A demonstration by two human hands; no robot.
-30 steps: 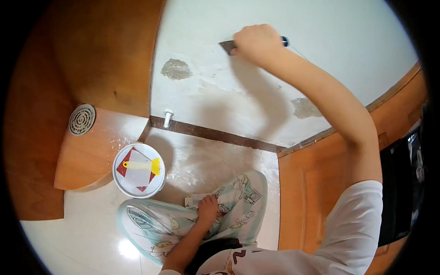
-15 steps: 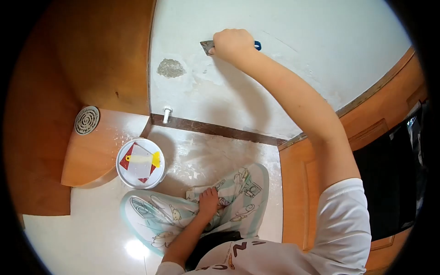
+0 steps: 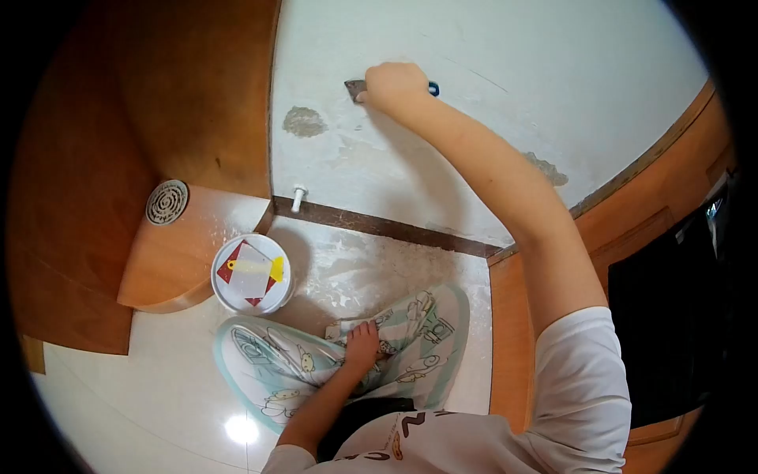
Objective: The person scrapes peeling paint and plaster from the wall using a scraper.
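Note:
My right hand [image 3: 397,85] is closed around a scraper [image 3: 354,88] with a flat metal blade and a blue handle end. Its blade points left and lies at the white wall [image 3: 474,47]; whether its edge presses on the surface I cannot tell. A rough grey bare patch [image 3: 305,122] in the wall is a little left of and below the blade. Another grey patch [image 3: 549,168] shows partly behind my right forearm. My left hand [image 3: 363,344] rests on my patterned trousers [image 3: 410,347], its fingers laid over the cloth and holding nothing I can see.
A white bucket [image 3: 217,288] stands on the floor, with a yellow-handled flat spreader [image 3: 253,271] lying on top. Beside it is a wooden ledge [image 3: 158,268] with a round drain cover [image 3: 166,202]. A small white pipe [image 3: 298,199] sticks out above the dark baseboard [image 3: 379,225]. Wooden door panelling [image 3: 513,332] rises at right.
My right hand and the scraper have shifted slightly left along the wall, towards the left grey patch. The right grey patch has come out from behind my arm. My left hand stays put.

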